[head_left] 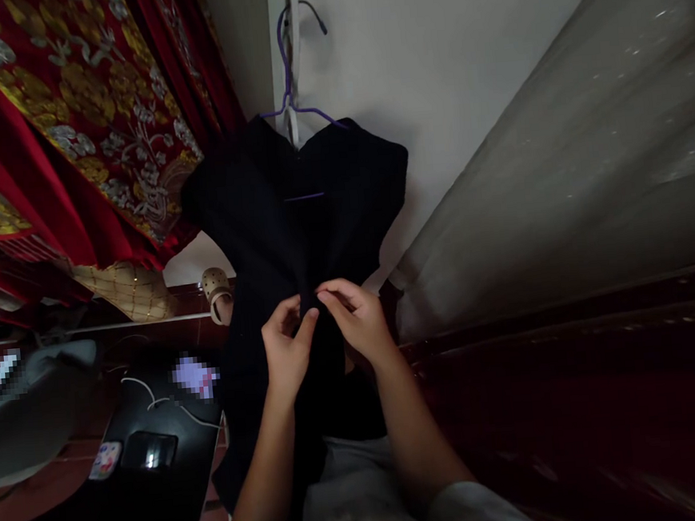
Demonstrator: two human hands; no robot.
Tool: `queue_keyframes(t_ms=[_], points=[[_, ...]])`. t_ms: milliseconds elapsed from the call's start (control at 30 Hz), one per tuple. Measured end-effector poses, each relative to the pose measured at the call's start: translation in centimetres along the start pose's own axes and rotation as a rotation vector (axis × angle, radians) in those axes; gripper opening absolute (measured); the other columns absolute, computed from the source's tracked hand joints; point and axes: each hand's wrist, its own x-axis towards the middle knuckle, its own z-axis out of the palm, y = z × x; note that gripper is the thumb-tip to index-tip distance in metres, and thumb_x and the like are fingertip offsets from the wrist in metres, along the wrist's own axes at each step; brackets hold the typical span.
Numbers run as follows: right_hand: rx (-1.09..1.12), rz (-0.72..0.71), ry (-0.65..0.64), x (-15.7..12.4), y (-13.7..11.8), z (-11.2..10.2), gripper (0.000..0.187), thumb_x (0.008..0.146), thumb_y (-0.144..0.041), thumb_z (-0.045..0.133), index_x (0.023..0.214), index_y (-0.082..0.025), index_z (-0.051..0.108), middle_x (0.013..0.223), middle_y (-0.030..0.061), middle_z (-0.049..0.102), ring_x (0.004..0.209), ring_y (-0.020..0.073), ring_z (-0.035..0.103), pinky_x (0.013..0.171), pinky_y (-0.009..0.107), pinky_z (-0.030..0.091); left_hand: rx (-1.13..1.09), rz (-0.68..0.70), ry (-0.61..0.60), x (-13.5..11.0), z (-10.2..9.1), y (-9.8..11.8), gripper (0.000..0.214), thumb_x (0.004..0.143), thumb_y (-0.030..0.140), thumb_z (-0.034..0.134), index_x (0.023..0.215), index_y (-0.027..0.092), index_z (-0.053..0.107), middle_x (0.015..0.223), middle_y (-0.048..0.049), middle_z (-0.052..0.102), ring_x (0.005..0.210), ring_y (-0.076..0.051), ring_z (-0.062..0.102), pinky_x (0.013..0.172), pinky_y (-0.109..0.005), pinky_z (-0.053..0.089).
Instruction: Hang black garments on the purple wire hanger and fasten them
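Note:
A dark, short-sleeved garment with a V-shaped neckline hangs from a purple hanger, hooked at the top on a pale vertical bar. Thumb and fingers of my left hand are closed on the cloth at the middle of the garment's front. Close beside it on the right, my right hand pinches at the same front edge. Its thumb and forefinger meet there, and any small fastening between them is too dark to make out.
Red embroidered cloth hangs at the left. Below stands a black seat bearing a dark phone, a lit screen and a white cable. A beige clog shows behind the garment. Grey sheeting covers the right side.

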Motion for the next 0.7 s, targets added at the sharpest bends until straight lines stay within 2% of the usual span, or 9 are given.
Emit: queue_keyframes(t_ms=[200, 300, 400, 500, 600, 700], points=[[-0.059, -0.112, 0.027, -0.2, 0.5, -0.2, 0.017, 0.1, -0.037, 0.057, 0.09, -0.024, 0.06, 0.082, 0.0018, 0.064, 0.076, 0.0175, 0.064, 0.071, 0.03, 0.054, 0.104, 0.038, -0.051, 0.1, 0.4, -0.2, 0.013, 0.093, 0.026, 0.069, 0.091, 0.015, 0.075, 0.086, -0.0033, 0.071, 0.082, -0.016, 0.065, 0.078, -0.025, 0.05], [-0.07, -0.148, 0.05, 0.0, 0.9, 0.0, 0.02, 0.101, -0.038, 0.054, 0.088, -0.024, 0.058, 0.077, 0.001, 0.062, 0.07, 0.0164, 0.061, 0.065, 0.029, 0.051, 0.132, 0.045, -0.095, 0.4, 0.5, 0.0, 0.013, 0.096, 0.026, 0.066, 0.093, 0.015, 0.073, 0.086, -0.0023, 0.07, 0.082, -0.015, 0.064, 0.077, -0.024, 0.049], [-0.133, -0.217, 0.067, 1.7, 0.8, 0.0, 0.02, 0.101, -0.039, 0.053, 0.089, -0.024, 0.06, 0.076, 0.0016, 0.063, 0.067, 0.0162, 0.06, 0.064, 0.029, 0.05, 0.183, 0.072, -0.115, 0.7, 0.6, 0.4, 0.017, 0.099, 0.031, 0.063, 0.096, 0.016, 0.07, 0.084, -0.0012, 0.067, 0.079, -0.014, 0.061, 0.074, -0.023, 0.047], [-0.257, -0.342, 0.026, 5.9, 0.0, -0.5, 0.022, 0.103, -0.042, 0.052, 0.093, -0.025, 0.063, 0.08, 0.0019, 0.066, 0.067, 0.0151, 0.061, 0.066, 0.028, 0.048, 0.248, 0.107, -0.097, 0.9, 0.9, 0.5, 0.021, 0.101, 0.036, 0.06, 0.094, 0.017, 0.066, 0.084, -0.0014, 0.064, 0.079, -0.015, 0.059, 0.073, -0.024, 0.047], [-0.383, -0.501, 0.0, 12.7, -1.5, -1.6, 0.024, 0.104, -0.043, 0.05, 0.095, -0.025, 0.064, 0.077, 0.0004, 0.065, 0.062, 0.0135, 0.058, 0.064, 0.027, 0.045, 0.31, 0.157, -0.104, 0.7, 1.5, 0.1, 0.023, 0.103, 0.036, 0.058, 0.09, 0.018, 0.062, 0.083, -0.002, 0.062, 0.079, -0.016, 0.059, 0.074, -0.025, 0.046], [-0.435, -0.603, 0.106, 20.0, -3.6, -2.9, 0.028, 0.105, -0.048, 0.049, 0.097, -0.025, 0.063, 0.078, 0.001, 0.062, 0.068, 0.0153, 0.06, 0.071, 0.027, 0.047, 0.399, 0.221, -0.199, 0.1, 1.9, -0.7, 0.022, 0.103, 0.03, 0.056, 0.085, 0.018, 0.059, 0.081, -0.0028, 0.06, 0.078, -0.017, 0.059, 0.073, -0.026, 0.045]])
